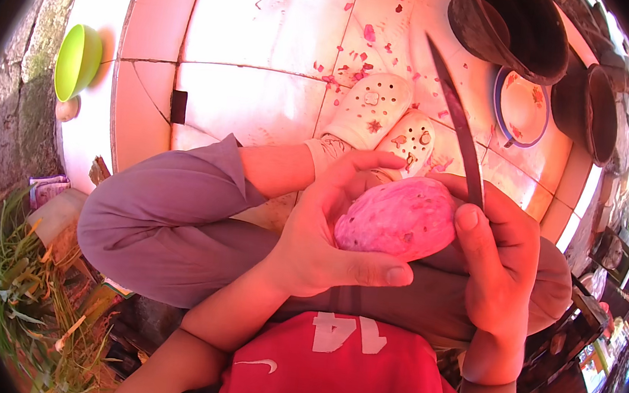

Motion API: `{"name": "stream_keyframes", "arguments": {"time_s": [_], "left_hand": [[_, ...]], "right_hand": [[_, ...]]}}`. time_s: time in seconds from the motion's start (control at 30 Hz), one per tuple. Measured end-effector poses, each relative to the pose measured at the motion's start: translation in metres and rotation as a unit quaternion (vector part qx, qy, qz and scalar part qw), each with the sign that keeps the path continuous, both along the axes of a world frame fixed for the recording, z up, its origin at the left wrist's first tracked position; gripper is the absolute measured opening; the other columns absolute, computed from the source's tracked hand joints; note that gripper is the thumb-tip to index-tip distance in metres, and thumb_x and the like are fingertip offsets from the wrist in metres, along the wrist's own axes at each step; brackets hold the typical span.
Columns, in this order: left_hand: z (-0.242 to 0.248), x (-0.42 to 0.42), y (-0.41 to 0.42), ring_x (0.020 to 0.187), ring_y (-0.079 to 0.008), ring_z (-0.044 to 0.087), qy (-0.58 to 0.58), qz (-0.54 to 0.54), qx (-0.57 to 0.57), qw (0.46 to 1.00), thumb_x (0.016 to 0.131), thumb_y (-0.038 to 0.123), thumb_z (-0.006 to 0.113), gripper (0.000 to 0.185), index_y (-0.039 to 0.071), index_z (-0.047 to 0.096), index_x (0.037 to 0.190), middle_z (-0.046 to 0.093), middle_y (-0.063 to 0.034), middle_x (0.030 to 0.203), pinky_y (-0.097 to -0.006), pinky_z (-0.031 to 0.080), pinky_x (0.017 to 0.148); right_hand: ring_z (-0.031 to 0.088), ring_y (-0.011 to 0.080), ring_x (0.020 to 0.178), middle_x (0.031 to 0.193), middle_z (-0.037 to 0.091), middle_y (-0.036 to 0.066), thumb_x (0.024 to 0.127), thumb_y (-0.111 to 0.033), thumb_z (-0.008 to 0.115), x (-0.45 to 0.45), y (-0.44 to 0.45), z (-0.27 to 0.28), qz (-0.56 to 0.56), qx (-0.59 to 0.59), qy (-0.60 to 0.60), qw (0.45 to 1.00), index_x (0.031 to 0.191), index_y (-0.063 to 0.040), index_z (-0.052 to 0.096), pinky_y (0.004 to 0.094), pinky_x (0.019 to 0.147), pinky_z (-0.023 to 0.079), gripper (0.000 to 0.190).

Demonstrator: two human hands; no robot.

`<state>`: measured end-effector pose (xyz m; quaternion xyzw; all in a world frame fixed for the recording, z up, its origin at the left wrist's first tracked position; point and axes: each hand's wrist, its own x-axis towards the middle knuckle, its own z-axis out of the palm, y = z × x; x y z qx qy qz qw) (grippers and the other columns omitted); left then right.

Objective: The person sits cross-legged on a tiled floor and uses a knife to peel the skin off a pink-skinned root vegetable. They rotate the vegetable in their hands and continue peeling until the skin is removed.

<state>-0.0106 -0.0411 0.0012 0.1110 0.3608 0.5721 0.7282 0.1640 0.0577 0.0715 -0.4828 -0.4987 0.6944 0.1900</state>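
Observation:
My left hand (322,236) cups a pink tuber (399,218), probably a sweet potato, whose surface looks peeled, with small dark pits. The thumb lies along its near side and the fingers curl around the far left side. In my right hand (500,252) is a knife with a long, slightly curved dark blade (459,116). The blade points up and away, and its handle is hidden inside the fist. The right hand's fingers are close against the tuber's right end. Both hands are above my bent legs.
Pink peelings (362,71) are scattered on the tiled floor (255,101) around white clogs (372,109). At right are dark buckets (585,111) and a blue-rimmed enamel dish (521,111). A green bowl (76,63) tilts at left beside a small round object (68,109). Grass (21,277) grows lower left.

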Motion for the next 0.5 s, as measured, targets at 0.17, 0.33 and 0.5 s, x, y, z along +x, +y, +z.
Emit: {"name": "stream_keyframes", "arguments": {"time_s": [0.17,0.33,0.5], "left_hand": [[0.0019,-0.0008,-0.0014,0.119,-0.0106,0.062,-0.030,-0.034,-0.016,0.999,0.078,0.013,0.098,0.074,0.002,0.058,0.140,0.066,-0.0036,0.128,-0.0301,0.051,0.103],[0.0030,-0.0015,-0.0035,0.119,-0.0108,0.062,-0.022,-0.032,-0.025,0.999,0.080,0.015,0.097,0.075,0.002,0.056,0.141,0.065,-0.0035,0.129,-0.0297,0.050,0.103],[0.0002,-0.0001,-0.0043,0.121,-0.0112,0.060,-0.024,0.005,-0.020,0.999,0.080,0.013,0.097,0.080,0.003,0.050,0.145,0.063,-0.0040,0.132,-0.0299,0.050,0.103]], "right_hand": [[0.069,0.0129,0.102,0.109,0.076,0.010,0.110,-0.016,0.061,0.0052,0.0024,-0.0020,0.050,0.018,-0.015,0.998,0.128,0.009,0.069,0.0279,0.090,0.055,0.031],[0.065,0.0110,0.091,0.097,0.073,0.006,0.111,-0.032,0.060,0.0025,-0.0033,-0.0052,0.056,0.085,-0.058,0.993,0.135,0.009,0.067,0.0263,0.084,0.050,0.049],[0.039,0.0025,0.067,0.073,0.047,-0.008,0.109,-0.044,0.059,0.0023,-0.0056,-0.0004,0.029,0.095,-0.058,0.993,0.139,0.006,0.068,0.0216,0.062,0.027,0.059]]}}
